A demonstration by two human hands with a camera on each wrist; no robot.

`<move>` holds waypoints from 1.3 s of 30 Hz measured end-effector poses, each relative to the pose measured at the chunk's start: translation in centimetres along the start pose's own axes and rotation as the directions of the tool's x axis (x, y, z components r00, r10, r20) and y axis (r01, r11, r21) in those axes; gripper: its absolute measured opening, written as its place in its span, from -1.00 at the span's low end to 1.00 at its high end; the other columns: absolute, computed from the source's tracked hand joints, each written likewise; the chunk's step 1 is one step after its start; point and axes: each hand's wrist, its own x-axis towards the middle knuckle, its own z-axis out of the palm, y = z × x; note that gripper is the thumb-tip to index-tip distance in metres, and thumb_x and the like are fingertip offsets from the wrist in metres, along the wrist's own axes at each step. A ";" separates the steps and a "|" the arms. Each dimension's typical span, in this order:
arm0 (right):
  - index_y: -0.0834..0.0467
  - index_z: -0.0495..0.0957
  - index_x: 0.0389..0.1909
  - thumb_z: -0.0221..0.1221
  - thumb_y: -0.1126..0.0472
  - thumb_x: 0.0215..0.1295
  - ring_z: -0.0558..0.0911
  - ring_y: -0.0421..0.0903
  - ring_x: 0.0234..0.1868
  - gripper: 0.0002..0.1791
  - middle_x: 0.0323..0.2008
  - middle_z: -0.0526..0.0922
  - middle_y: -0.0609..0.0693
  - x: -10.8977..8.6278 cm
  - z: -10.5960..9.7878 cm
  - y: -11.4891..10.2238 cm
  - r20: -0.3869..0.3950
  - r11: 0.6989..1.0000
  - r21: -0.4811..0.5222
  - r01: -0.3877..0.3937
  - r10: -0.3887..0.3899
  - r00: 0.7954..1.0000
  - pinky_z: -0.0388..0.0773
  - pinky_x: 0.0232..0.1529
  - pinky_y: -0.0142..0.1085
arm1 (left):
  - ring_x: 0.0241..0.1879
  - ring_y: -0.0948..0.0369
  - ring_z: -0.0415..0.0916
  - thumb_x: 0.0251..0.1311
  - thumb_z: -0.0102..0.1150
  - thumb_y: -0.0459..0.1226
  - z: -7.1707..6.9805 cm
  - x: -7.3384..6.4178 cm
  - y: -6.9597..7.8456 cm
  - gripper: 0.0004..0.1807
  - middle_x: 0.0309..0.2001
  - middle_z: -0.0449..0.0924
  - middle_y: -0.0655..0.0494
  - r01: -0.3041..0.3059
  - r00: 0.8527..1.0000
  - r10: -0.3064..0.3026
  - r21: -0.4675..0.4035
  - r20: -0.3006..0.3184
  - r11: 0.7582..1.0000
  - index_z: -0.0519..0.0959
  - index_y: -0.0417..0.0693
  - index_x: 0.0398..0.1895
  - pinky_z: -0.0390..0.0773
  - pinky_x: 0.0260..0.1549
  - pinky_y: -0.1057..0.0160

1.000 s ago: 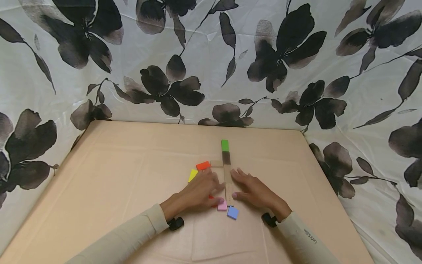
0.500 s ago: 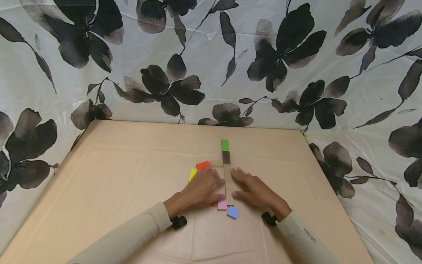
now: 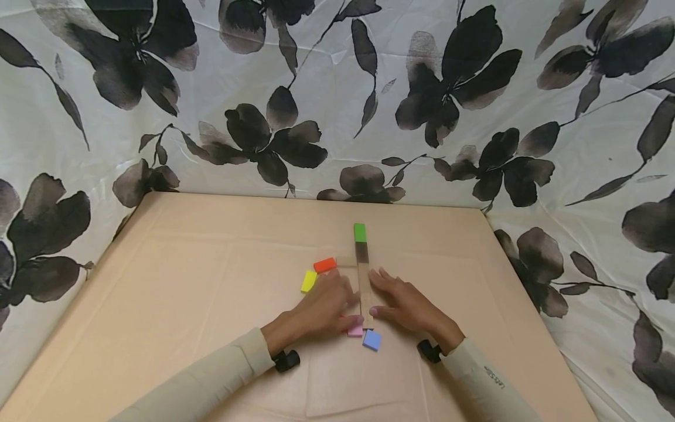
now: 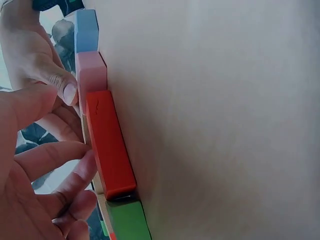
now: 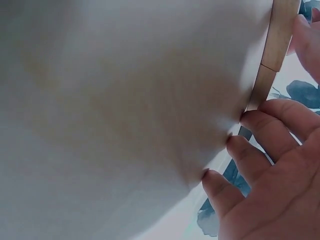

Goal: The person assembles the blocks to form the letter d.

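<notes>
Coloured wooden blocks lie in a curve left of a straight row of plain wooden blocks. That row ends in a dark block and a green block. My left hand is over the inside of the curve, fingers loosely bent. Its fingertips are close to a long red block in the left wrist view; its thumb overlaps the pink block from above. My right hand rests along the row's right side, fingers spread, fingertips on the table and thumb at the wood.
A blue block sits at the near end of the curve. An orange-red block and a yellow block lie beyond my left hand, beside a thin plain strip. Floral cloth hangs behind the table.
My left hand has shifted slightly, its thumb moving over the pink block and uncovering more of the yellow one. The right hand has stayed almost still.
</notes>
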 end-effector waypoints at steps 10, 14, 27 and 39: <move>0.16 0.16 0.66 0.38 -0.02 0.40 0.09 0.21 0.70 -0.06 0.67 0.13 0.18 0.2 -0.2 -0.2 -0.004 1.000 -0.007 0.003 -0.003 1.000 0.05 0.62 0.26 | -0.20 0.19 0.35 0.38 0.31 0.05 -0.4 0.2 -0.3 -0.61 -0.40 0.50 0.20 -0.007 1.000 0.007 0.003 0.011 1.000 0.79 0.00 0.02 0.33 -0.04 0.18; 0.13 0.14 0.67 0.38 -0.04 0.39 0.07 0.18 0.72 -0.04 0.68 0.12 0.14 0.4 -0.7 -0.2 -0.006 1.000 0.000 -0.011 0.011 1.000 0.09 0.62 0.22 | -0.24 0.19 0.47 0.35 0.32 0.00 -0.6 1.0 -1.0 -0.74 -0.46 0.59 0.21 0.016 1.000 -0.015 0.050 -0.024 0.999 0.77 0.04 -0.31 0.47 -0.11 0.17; 0.12 0.14 0.67 0.35 -0.07 0.43 0.03 0.17 0.73 -0.06 0.68 0.13 0.13 3.3 -2.0 1.3 -0.033 0.997 0.008 -0.071 0.071 0.997 0.10 0.63 0.18 | -0.13 0.12 0.40 0.34 0.36 -0.22 -1.7 4.5 -5.1 -0.77 -0.11 0.80 0.10 0.213 0.956 -0.229 -0.104 -0.185 0.971 0.82 0.01 0.00 0.29 -0.18 0.16; 0.00 0.16 0.68 0.33 -0.13 0.42 0.09 0.30 0.69 -0.08 0.70 0.01 0.24 4.3 -1.8 1.6 -0.032 0.993 0.017 -0.113 0.113 0.993 0.15 0.59 0.26 | -0.13 0.10 0.41 0.32 0.43 -0.20 -1.6 7.4 -6.1 -0.78 -0.14 0.78 0.13 0.240 0.962 -0.248 -0.080 -0.114 0.968 0.84 0.05 -0.01 0.31 -0.15 0.13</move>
